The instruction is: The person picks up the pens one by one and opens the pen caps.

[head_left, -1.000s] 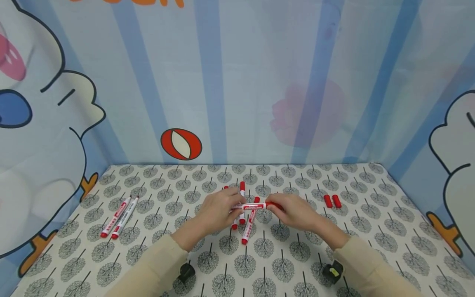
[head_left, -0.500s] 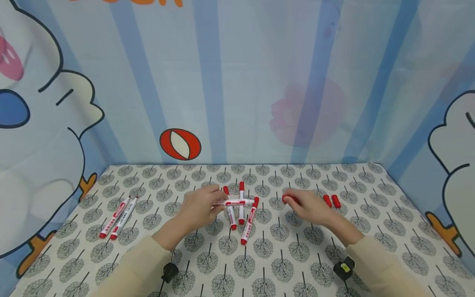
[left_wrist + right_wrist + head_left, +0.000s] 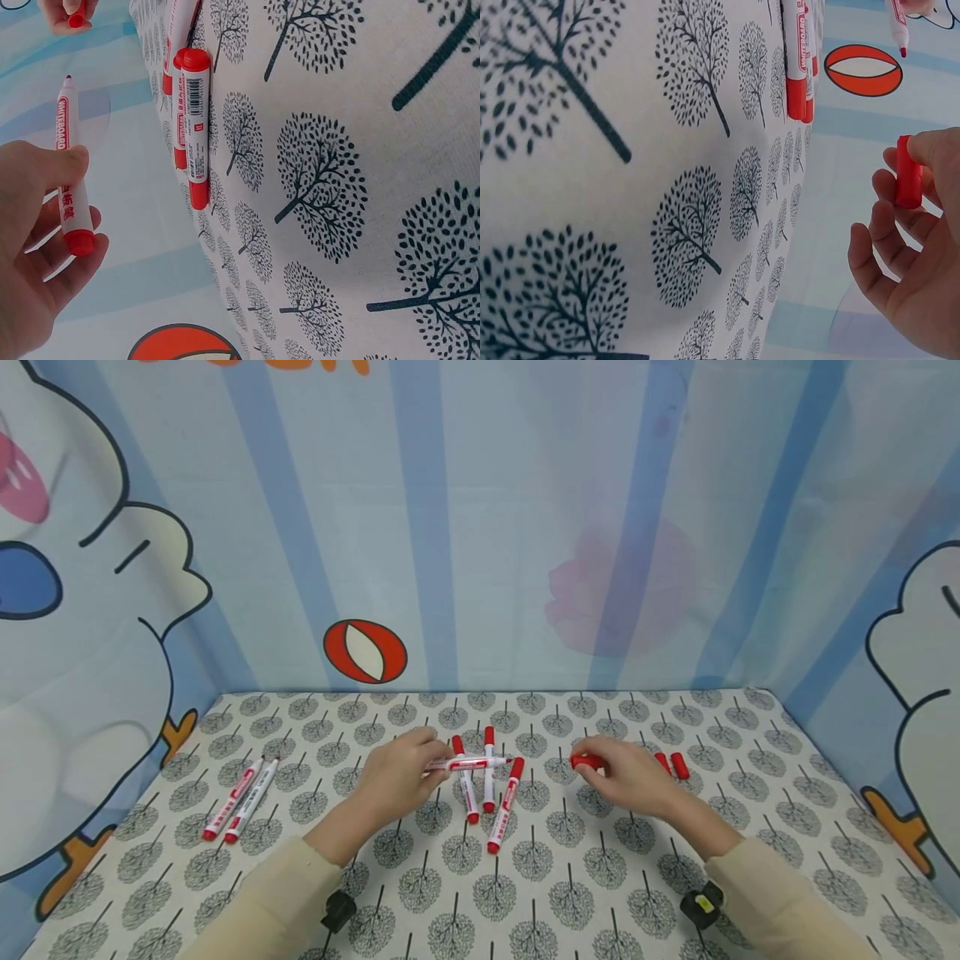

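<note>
My left hand [image 3: 401, 770] pinches an uncapped whiteboard marker [image 3: 474, 762], thumb across its barrel, the red nib pointing right toward the other hand. The left wrist view shows its red end plug [image 3: 79, 242] by the lower fingers. A red marker cap [image 3: 908, 176] is pinched between thumb and fingers of my right hand [image 3: 630, 777], apart from the marker. Below the held marker lie three capped markers: a left one [image 3: 468, 797], a middle one [image 3: 489, 789] and a slanted one [image 3: 504, 810]. Both hands are raised over the patterned cloth.
Two uncapped markers, one with red print [image 3: 234, 799] and one beside it [image 3: 252, 800], lie side by side at the left. Two loose red caps [image 3: 679, 766] lie behind my right hand. A printed curtain [image 3: 495, 527] stands along the table's back edge.
A second ago both hands met at the marker. The cap has come off in my right hand, which moved right, while my left hand drew the marker left. The last half second shows little movement.
</note>
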Tool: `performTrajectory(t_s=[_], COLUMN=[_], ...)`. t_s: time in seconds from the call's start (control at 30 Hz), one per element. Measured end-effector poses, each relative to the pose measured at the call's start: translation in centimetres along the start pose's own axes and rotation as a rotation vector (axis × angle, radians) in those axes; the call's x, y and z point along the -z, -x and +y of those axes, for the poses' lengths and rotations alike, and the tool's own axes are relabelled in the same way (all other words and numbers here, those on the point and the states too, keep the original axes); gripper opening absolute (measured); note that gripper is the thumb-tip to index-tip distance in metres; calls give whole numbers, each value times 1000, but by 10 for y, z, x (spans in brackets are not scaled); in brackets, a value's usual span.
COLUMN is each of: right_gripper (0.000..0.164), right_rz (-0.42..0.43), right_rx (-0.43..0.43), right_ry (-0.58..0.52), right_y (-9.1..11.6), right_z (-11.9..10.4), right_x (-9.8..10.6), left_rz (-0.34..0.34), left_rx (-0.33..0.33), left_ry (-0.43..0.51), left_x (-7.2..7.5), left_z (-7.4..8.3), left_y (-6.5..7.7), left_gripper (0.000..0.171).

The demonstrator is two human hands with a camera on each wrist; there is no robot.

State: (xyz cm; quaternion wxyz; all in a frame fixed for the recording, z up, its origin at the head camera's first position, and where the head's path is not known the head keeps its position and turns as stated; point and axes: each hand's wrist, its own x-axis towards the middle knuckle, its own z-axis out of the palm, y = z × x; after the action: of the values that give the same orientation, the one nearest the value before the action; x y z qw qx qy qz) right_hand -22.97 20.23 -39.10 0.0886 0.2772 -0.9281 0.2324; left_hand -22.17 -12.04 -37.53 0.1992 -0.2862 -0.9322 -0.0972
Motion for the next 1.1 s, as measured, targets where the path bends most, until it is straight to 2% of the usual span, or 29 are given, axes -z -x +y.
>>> performTrajectory(t_s=[0.3, 0.6, 1.1], right_gripper=[28, 28, 27], right_rz=[-17, -3, 17], right_rx=[-35, -47, -48], right_ry=[-18, -5, 12], right_y=[2, 4, 4], right_z=[0, 1, 2], right_x=[4, 4, 4], left_rz=[-51, -70, -91], left_rx=[61, 80, 191], left_ry=[-1, -2, 26], left_x=[-1, -2, 3], left_z=[-2, -7, -16], left_y=[2, 6, 16], left_gripper=[18, 19, 14])
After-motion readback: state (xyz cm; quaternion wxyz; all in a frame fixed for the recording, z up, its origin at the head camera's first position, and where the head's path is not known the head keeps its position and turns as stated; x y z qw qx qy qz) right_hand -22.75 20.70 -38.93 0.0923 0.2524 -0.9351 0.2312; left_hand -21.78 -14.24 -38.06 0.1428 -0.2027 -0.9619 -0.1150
